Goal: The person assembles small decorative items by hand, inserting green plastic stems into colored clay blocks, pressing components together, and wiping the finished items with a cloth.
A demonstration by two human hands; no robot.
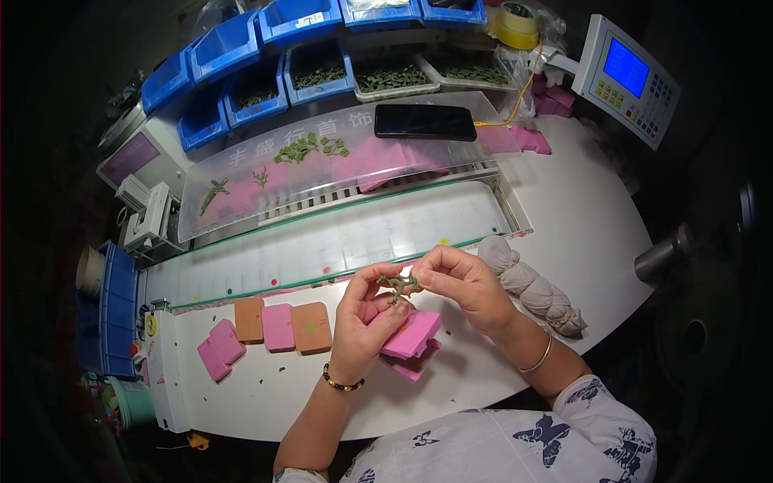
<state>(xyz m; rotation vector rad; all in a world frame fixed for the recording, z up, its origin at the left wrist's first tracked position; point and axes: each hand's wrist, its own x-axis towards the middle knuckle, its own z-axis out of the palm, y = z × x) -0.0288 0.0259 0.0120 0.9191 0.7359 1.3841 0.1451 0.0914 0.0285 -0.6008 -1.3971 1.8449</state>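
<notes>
My left hand (361, 322) is closed round a pink rubber mould (412, 334), whose two halves stand apart like an open book. Above the mould, its thumb and fingers also steady a small green branched piece, apparently wax (400, 284). From the other side my right hand (463, 288) pinches the right end of that piece between thumb and forefinger. On the bench to the left lie brown mould blocks (311, 328) and pink mould blocks (279, 328); a green mark shows on the nearest brown one.
Beyond my hands runs a long white panel with a green edge (322, 249). A translucent tray lid (209, 173) behind it carries green pieces (296, 150) and a black phone (425, 122). Blue bins (318, 68) stand at the back. A twisted grey cloth (531, 286) lies right, below a control panel (628, 80).
</notes>
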